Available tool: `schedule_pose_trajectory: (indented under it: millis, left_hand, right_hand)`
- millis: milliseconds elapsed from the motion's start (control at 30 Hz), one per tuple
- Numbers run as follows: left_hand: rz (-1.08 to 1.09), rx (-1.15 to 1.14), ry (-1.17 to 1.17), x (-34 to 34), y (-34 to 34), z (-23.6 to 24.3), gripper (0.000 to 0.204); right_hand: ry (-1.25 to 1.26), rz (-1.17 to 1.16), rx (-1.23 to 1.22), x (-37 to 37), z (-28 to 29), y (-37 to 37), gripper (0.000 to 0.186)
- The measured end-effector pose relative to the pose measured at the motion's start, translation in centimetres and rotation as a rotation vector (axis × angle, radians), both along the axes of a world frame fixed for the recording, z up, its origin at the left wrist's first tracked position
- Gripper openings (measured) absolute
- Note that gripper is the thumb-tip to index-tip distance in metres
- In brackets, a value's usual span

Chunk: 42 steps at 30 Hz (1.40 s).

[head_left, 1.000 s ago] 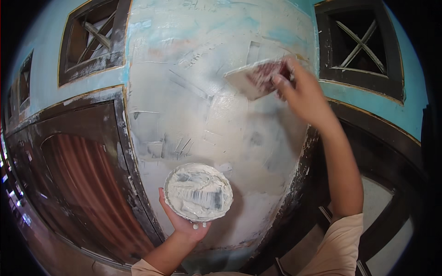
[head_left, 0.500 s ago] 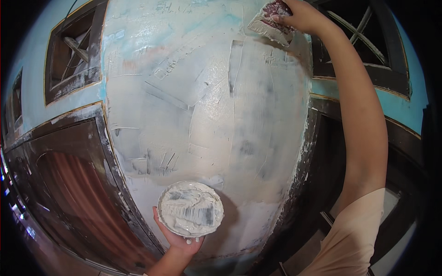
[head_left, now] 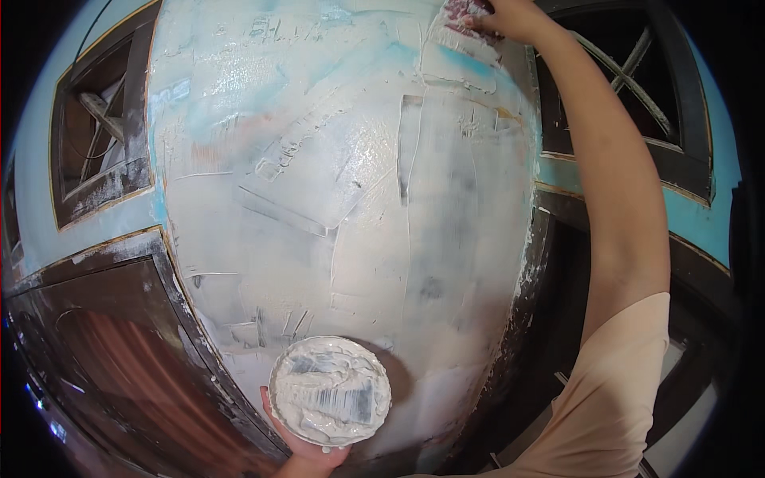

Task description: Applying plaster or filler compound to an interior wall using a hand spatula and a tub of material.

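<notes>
My left hand [head_left: 317, 454] is closed under a round dish [head_left: 276, 406] at the lower middle, holding it up in front of the wall. White wall putty [head_left: 335, 426] coats the inside of the dish, with scraped streaks where a darker bottom shows through. At the top right, my right hand [head_left: 510, 20] grips a putty spreader [head_left: 456, 17], reddish and smeared with white. Its lower edge meets the wall [head_left: 366, 247], which carries uneven white putty over light blue and grey patches. The top of the spreader runs near the picture's edge.
Dark wooden doors stand on both sides, the left door [head_left: 103, 295] with a reddish-brown panel. Above them are framed openings with crossed bars, one on the left [head_left: 100, 119] and one on the right [head_left: 633, 60]. Putty ridges run down the wall's middle.
My right hand and the spreader have moved up the wall, leaving a fresh putty ridge and a bluish patch below. The view has tilted upward, and the dish sits lower in the picture.
</notes>
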<state>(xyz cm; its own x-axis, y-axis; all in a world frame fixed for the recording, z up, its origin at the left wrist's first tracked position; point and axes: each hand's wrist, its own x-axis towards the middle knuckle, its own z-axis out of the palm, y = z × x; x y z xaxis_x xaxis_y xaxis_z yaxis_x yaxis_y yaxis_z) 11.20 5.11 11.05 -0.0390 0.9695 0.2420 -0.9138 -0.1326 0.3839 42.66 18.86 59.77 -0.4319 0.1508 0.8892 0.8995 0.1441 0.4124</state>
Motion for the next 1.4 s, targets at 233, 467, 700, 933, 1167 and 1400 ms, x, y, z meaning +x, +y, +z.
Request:
schedule_pose_trajectory:
  millis: [233,467,700,933,1167,1400]
  left_hand:
    - [-0.031,-0.003,-0.113,-0.5,-0.2,-0.7,0.083]
    - [0.013,0.016,0.052,-0.9,0.5,-1.5,0.084]
    - [-0.091,0.001,-0.136,-0.4,-0.2,-0.5,0.082]
    - [-0.105,-0.079,-0.163,-0.3,0.2,-1.0,0.084]
    - [-0.044,-0.072,-0.036,0.6,0.4,-0.6,0.083]
    - [-0.046,-0.059,0.0,0.2,-0.5,-1.0,0.084]
  right_hand:
    - [-0.001,0.022,-0.124,0.0,-1.8,-2.7,0.058]
    - [-0.12,0.121,0.021,-0.3,-2.9,3.4,0.055]
    - [0.084,-0.005,-0.074,-1.6,0.1,-2.3,0.047]
    - [-0.566,0.56,-0.019,2.1,-3.0,-1.3,0.05]
    - [0.179,-0.028,-0.033,0.5,-2.1,-0.8,0.049]
    - [0.227,0.029,0.148,-2.7,-6.6,-8.0,0.025]
